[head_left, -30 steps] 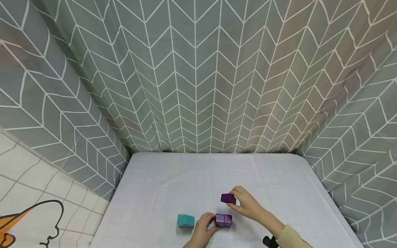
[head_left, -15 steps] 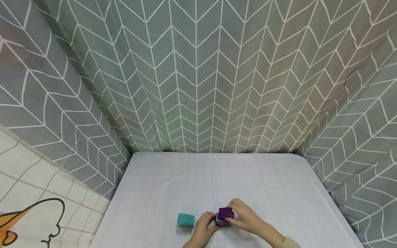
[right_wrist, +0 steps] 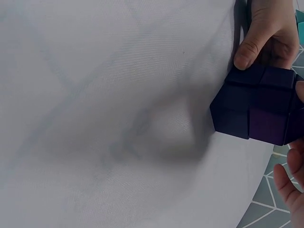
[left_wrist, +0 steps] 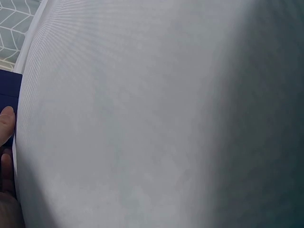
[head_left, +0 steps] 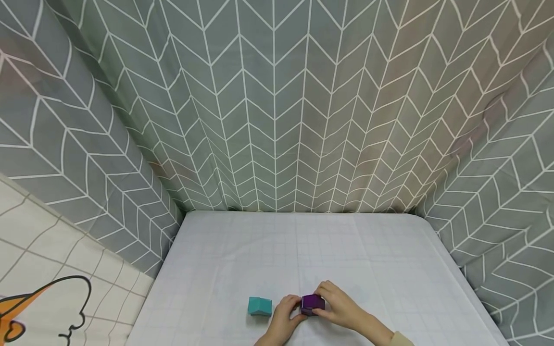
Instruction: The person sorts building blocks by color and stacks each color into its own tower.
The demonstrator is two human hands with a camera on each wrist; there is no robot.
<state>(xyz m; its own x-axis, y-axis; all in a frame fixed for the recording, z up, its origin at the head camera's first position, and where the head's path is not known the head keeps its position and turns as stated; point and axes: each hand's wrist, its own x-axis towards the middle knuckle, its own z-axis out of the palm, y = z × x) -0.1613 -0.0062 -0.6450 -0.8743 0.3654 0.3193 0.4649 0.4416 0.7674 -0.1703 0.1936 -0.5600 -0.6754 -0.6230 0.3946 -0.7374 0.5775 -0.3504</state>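
Note:
In the head view a dark purple block (head_left: 313, 301) sits on a pair of lower purple blocks (head_left: 308, 312) near the front of the table. My right hand (head_left: 344, 308) pinches the upper block from the right. My left hand (head_left: 282, 321) holds the lower ones from the left, thumb in front. The right wrist view shows the purple blocks (right_wrist: 249, 102) stacked flush, angled on one side, with my left thumb against them and my right hand (right_wrist: 294, 185) partly cut off by the frame edge. Only a dark blue-purple block corner (left_wrist: 9, 85) and some fingers show in the left wrist view.
A teal block with a peaked top (head_left: 260, 306) stands left of my left hand. The white-covered table (head_left: 242, 250) is bordered by grey chevron curtains (head_left: 277, 144), and a pale checked cloth (head_left: 104, 288) hangs at the left.
My right hand has brought the dark purple block down from above and behind onto the lower purple blocks. My left hand has stayed on them; the teal block has not moved.

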